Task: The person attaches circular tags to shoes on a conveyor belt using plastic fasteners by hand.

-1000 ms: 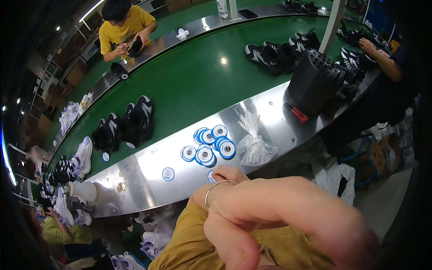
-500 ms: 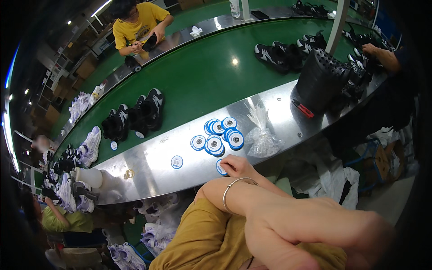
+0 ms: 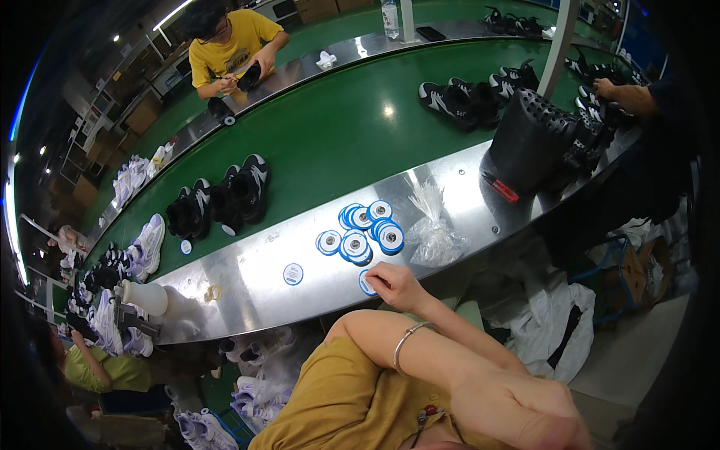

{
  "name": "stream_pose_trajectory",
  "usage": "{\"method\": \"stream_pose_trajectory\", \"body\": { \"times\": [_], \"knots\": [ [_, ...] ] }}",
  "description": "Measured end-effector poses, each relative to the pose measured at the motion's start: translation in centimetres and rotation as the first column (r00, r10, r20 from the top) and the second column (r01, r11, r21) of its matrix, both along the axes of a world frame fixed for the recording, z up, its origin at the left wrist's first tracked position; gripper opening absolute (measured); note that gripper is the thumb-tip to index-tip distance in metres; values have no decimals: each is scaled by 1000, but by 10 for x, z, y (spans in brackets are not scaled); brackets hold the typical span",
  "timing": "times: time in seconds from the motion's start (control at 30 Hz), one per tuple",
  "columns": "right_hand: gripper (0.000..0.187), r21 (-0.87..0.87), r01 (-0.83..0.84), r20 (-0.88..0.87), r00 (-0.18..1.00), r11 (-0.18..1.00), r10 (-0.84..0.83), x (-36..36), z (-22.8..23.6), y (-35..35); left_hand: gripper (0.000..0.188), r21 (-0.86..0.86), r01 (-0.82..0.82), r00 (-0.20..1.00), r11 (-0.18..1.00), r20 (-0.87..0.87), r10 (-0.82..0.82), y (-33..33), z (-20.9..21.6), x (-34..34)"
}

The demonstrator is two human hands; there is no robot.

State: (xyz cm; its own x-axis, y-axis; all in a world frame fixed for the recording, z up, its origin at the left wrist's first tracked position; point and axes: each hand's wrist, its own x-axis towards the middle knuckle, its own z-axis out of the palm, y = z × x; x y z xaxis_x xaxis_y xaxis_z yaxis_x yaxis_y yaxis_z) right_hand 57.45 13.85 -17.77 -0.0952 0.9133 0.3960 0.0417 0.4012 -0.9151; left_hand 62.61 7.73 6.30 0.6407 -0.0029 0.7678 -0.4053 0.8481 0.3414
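My right hand [image 3: 396, 286] is at the near edge of the metal worktop [image 3: 247, 304]. Its fingers are pinched at the rim of a round blue-and-white tag [image 3: 366, 282], partly covering it. Across my right forearm lies my left arm, a silver bangle at its wrist. My left hand [image 3: 521, 411] is low at the right, back upward; its fingers are hidden. Beyond my right hand is a pile of similar round tags [image 3: 355, 244], and one single tag [image 3: 293, 274] lies to the left. A clear bag of thin white strands [image 3: 435, 238] sits right of the pile.
Black shoes [image 3: 240, 187] stand on the green belt [image 3: 330, 150]. A black perforated bin [image 3: 531, 135] and a red-handled cutter [image 3: 504, 189] are at the right. A white bottle [image 3: 146, 296] lies left, near tape rolls [image 3: 213, 292]. Co-workers sit across and at both sides.
My left hand has drawn back lower and further from the camera, so it looks smaller. My right hand stays at the tag. The view has shifted slightly.
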Motion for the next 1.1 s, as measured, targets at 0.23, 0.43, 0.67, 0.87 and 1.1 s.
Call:
{"method": "stream_pose_trajectory", "body": {
  "times": [0.23,0.43,0.67,0.87,1.1],
  "knots": [
    [4,10,0,1,1000,1000,0,-3,-1,0,29,304,91,988,948,-150,-47,11,-14,-7],
    [4,20,21,7,1000,1000,-21,-2,-2,1,29,271,-339,913,901,-137,385,29,-11,-18],
    [3,35,30,7,1000,999,-30,-2,-5,1,25,163,-640,764,751,28,645,21,-5,-23],
    [4,30,33,16,999,999,-33,-4,-4,2,24,284,-682,706,674,14,708,8,-7,-26],
    [4,24,33,13,999,999,-33,-4,-3,2,26,293,-649,758,702,165,631,-15,-18,-16]
  ]
}}
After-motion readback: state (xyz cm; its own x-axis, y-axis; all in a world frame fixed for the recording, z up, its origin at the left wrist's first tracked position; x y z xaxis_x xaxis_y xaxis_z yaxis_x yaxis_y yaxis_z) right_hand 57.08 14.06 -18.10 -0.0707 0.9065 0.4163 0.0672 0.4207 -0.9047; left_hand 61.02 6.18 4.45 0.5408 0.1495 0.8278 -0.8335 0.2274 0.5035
